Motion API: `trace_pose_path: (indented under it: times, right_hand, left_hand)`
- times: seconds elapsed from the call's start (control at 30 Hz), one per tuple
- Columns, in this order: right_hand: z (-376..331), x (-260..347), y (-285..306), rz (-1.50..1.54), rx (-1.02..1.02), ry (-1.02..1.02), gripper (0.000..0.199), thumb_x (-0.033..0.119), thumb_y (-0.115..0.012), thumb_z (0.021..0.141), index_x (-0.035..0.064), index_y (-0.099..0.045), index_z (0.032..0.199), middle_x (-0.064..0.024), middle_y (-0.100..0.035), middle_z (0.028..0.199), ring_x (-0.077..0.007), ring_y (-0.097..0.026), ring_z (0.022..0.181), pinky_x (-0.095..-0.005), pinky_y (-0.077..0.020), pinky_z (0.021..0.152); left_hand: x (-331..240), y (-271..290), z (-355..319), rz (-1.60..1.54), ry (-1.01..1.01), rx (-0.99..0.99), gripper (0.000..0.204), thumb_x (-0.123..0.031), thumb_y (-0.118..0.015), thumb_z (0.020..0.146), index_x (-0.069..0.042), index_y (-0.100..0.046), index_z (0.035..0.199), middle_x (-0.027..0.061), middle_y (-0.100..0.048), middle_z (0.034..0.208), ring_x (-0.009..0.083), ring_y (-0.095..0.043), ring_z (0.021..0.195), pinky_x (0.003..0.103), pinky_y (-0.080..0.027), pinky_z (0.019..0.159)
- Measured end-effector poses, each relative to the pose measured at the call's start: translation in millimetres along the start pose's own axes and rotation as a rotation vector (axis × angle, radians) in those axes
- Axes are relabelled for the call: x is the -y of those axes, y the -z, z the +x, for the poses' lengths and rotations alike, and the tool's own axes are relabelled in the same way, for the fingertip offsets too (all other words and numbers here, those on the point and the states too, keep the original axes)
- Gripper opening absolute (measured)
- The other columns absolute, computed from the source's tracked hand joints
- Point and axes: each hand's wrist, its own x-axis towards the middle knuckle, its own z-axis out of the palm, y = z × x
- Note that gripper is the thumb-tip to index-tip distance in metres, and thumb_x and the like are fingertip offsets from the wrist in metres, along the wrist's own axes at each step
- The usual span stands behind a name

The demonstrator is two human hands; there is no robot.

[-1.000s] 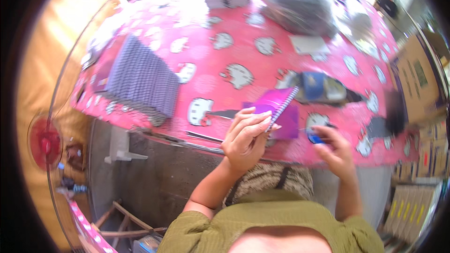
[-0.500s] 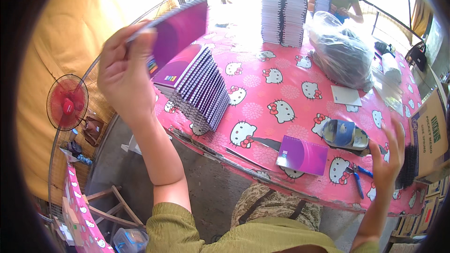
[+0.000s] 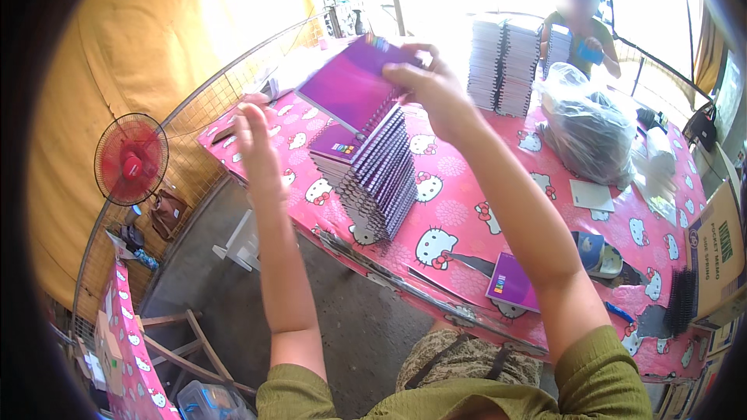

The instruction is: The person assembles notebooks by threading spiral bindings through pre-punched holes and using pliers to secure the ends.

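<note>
A purple spiral-bound notebook [image 3: 342, 87] is held up in my right hand [image 3: 437, 93], gripped at its right end. It hangs just above a tall, crooked stack of the same purple notebooks [image 3: 372, 179] at the table's left side. My left hand [image 3: 257, 136] is raised to the left of the stack, fingers stretched out and a little blurred, apart from the held notebook. A single purple notebook [image 3: 510, 280] lies near the front edge, partly behind my right forearm.
White spiral-bound stacks [image 3: 506, 66] stand at the back, where a person [image 3: 583, 39] sits. A clear bag of dark items [image 3: 591, 136], a blue cut-open container [image 3: 595, 255], a black brush [image 3: 682, 302] and a cardboard box [image 3: 716, 260] are rightward. A red fan [image 3: 131, 162] stands left.
The notebook has passed from my left hand to my right hand and turned. My right hand has come across from the right side of the table. The view has shifted somewhat.
</note>
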Motion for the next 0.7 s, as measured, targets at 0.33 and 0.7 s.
trace_pose_path:
  times: [0.33, 0.7]
  right_hand:
    - [12, -100, 1, -0.501, -0.127, 0.326, 0.037, 0.016, -0.053, 0.078, -0.0035, -0.057, 0.109, -0.0258, -0.060, 0.102, -0.0356, -0.056, 0.101, -0.0421, -0.0430, 0.090]
    - [14, -76, 0, -0.793, -0.131, 0.273, 0.054, 0.027, -0.059, 0.081, -0.0013, -0.047, 0.125, -0.0249, -0.051, 0.120, -0.0351, -0.047, 0.116, -0.0448, -0.0339, 0.102]
  left_hand:
    - [57, -43, -44, 0.102, 0.145, -0.180, 0.073, -0.056, -0.026, 0.099, 0.005, -0.065, 0.091, 0.0136, -0.066, 0.096, 0.0204, -0.057, 0.089, 0.032, -0.042, 0.084]
    - [65, -51, -38, 0.080, -0.006, -0.267, 0.048, -0.044, -0.036, 0.101, 0.000, -0.052, 0.093, 0.0131, -0.063, 0.090, 0.0202, -0.059, 0.081, 0.032, -0.046, 0.079]
